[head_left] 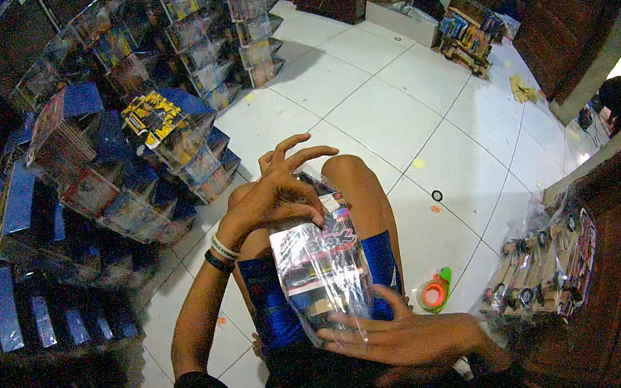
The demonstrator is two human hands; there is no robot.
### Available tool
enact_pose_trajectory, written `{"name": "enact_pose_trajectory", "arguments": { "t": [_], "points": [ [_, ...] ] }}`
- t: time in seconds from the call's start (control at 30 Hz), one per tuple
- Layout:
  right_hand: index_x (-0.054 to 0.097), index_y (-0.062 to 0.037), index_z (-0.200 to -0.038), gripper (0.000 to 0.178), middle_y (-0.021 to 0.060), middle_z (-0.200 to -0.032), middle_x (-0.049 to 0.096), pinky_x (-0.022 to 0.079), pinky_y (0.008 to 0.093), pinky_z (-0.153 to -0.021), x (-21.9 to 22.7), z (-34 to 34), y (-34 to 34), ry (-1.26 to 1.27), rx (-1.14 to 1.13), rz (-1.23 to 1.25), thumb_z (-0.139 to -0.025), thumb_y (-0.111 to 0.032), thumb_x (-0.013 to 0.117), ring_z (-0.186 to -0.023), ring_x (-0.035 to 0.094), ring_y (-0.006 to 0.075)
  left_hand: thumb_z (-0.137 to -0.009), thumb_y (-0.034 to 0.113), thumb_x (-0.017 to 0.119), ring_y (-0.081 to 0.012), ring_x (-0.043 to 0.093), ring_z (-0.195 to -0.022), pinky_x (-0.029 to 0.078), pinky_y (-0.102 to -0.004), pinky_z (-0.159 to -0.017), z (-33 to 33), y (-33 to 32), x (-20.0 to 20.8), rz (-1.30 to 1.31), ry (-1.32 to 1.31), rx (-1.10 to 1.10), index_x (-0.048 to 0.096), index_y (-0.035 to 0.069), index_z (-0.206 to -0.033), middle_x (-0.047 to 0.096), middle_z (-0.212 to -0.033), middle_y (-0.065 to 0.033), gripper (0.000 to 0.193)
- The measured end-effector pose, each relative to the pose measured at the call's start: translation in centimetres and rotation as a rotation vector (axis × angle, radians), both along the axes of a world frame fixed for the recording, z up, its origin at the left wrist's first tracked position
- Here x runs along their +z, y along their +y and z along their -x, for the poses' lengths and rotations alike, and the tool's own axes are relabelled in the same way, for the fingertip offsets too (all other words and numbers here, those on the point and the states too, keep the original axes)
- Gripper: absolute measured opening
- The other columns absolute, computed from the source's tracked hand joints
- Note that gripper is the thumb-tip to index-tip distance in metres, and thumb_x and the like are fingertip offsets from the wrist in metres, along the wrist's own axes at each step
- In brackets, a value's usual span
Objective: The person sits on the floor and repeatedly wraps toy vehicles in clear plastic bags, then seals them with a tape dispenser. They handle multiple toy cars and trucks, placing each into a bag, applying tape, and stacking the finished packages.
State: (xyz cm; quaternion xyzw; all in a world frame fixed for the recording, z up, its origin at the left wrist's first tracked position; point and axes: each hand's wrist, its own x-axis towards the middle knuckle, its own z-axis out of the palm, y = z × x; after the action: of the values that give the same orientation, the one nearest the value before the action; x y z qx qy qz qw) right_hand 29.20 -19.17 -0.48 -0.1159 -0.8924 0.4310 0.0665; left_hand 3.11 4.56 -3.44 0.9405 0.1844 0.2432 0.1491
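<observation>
A flat package in clear, shiny plastic wrap [318,260], with a printed card and tan and dark parts inside, lies over my lap. My left hand [282,190] is at its far end, thumb and a finger closed on the edge, with the other fingers raised and spread. Across the near end, my right hand [402,336] rests with its fingers stretched out flat on the wrap. Glare hides part of the contents. To the right of my knees, a green tape dispenser with an orange roll [435,291] sits on the floor.
Tall stacks of wrapped boxes [119,189] stand at the left, with a yellow-and-black piece [153,118] on one. Wrapped wooden toy vehicles [543,264] lie at the right. A small black wheel [437,196] and scraps are on the white tiles [364,123]. More toys [466,33] sit farther back.
</observation>
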Motion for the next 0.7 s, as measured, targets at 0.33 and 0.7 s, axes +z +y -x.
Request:
{"name": "enact_pose_trajectory", "arguments": {
  "t": [0.33,0.7],
  "points": [
    [0.051,0.0003,-0.129,0.077,0.0213,-0.127,0.057,0.04,0.0582,-0.092,-26.1,-20.7,1.2,-0.283,-2.009,0.064,-0.074,-0.044,0.08,-0.118,0.055,0.0383,-0.057,0.042,0.09,-0.0395,0.022,-0.154,0.02,-0.0627,-0.12,-2.0,0.3,0.9,0.064,0.006,-0.002,0.081,0.027,-0.073,0.052,-0.156,-0.0023,0.024],
    [0.061,-0.0019,-0.109,0.046,0.0081,-0.092,0.069,0.056,0.0315,-0.067,-41.8,-20.8,0.2,0.482,-2.159,0.236,-0.08,-0.025,0.088,-0.078,0.064,0.0167,-0.068,0.046,0.088,-0.028,0.019,-0.156,0.012,-0.0594,-0.125,-2.9,1.4,0.8,0.172,0.058,-0.062,0.083,0.023,-0.079,0.047,-0.159,-0.0054,0.026]
  ]
}}
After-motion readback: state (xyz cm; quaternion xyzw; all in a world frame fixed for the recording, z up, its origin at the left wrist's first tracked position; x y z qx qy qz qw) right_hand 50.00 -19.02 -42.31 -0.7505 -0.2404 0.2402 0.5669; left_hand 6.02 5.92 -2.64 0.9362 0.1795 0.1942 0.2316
